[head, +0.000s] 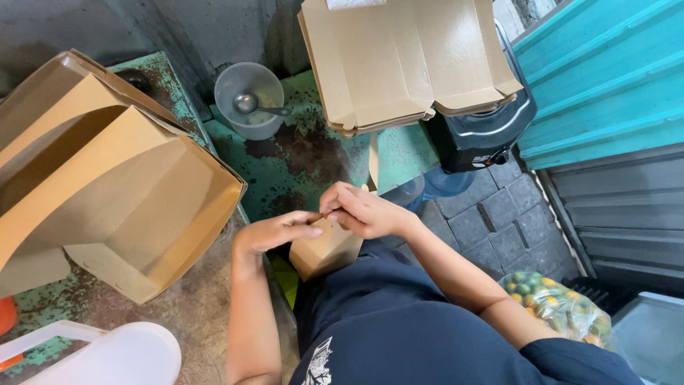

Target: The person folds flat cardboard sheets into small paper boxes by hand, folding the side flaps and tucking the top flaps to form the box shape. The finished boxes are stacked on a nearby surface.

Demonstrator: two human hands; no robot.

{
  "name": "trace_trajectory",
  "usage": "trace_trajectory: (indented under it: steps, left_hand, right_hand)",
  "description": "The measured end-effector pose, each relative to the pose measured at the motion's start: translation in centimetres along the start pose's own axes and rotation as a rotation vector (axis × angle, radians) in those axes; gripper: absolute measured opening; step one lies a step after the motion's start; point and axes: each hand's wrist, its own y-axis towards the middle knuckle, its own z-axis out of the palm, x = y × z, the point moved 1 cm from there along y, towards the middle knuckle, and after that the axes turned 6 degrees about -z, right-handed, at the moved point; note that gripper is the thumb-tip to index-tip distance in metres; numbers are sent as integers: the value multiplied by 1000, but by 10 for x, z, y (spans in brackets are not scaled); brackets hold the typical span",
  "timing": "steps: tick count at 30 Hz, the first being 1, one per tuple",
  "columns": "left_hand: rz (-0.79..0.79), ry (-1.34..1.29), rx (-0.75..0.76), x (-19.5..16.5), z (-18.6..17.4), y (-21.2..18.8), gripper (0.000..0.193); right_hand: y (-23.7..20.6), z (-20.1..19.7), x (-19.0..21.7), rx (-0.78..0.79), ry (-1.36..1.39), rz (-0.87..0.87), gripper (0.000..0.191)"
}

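Note:
A small brown cardboard box [324, 251] sits against my body at the edge of the worn green table [285, 160]. My left hand [274, 230] presses on its left top edge with fingers stretched toward the right. Over the box's top right side my right hand [363, 212] is curled, fingertips pinching a flap where the two hands meet. The box's lower part is hidden behind my dark shirt.
A stack of folded brown cartons [107, 185] fills the left. Flat carton blanks [406, 60] lie on a black appliance [484, 132] at the back. A grey cup with a spoon [249, 100], a white jug [114, 356] and a bag of small green fruit [559, 303] are nearby.

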Motion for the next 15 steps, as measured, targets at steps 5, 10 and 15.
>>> trace_trajectory:
  steps: [5, 10, 15]
  left_hand:
    - [46, 141, 76, -18, 3, -30, 45]
    - [113, 327, 90, -50, 15, -70, 32]
    - [130, 457, -60, -73, 29, -110, 37]
  right_hand:
    - [10, 12, 6, 53, 67, -41, 21]
    - [25, 23, 26, 75, 35, -106, 19]
    - [33, 26, 33, 142, -65, -154, 22]
